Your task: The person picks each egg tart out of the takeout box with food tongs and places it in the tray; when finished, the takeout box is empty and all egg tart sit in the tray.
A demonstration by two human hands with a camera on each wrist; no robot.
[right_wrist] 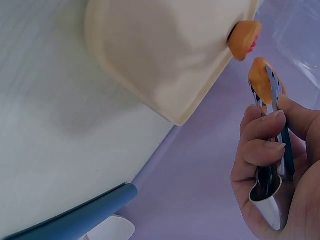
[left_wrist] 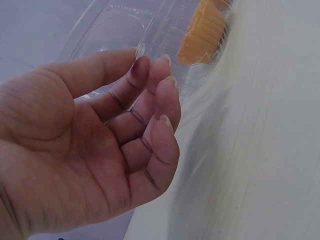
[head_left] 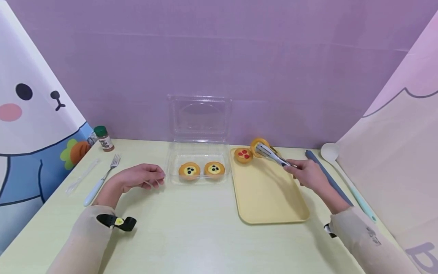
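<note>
My left hand [head_left: 143,177] is at the left edge of a clear hinged plastic container [head_left: 174,167]. In the left wrist view its thumb and forefinger pinch the container's rim, the other fingers loosely bent. Two tarts with dark berries, a left one [head_left: 189,171] and a right one [head_left: 214,170], sit in the container's front half; its lid stands raised behind. My right hand [head_left: 308,174] grips metal tongs [head_left: 268,153], which clasp a tart [right_wrist: 260,80] above the back of a yellow tray [head_left: 267,198]. Beside it, a red-topped tart [head_left: 243,155] rests in the tray's back-left corner.
On the left are a green-capped shaker jar [head_left: 104,139], a fork [head_left: 102,180] and a thin clear plastic utensil [head_left: 82,177]. Right of the tray lie a blue stick-like item [head_left: 328,177] and a white ladle [head_left: 330,152] with a mint handle. A purple backdrop [head_left: 291,76] rises behind.
</note>
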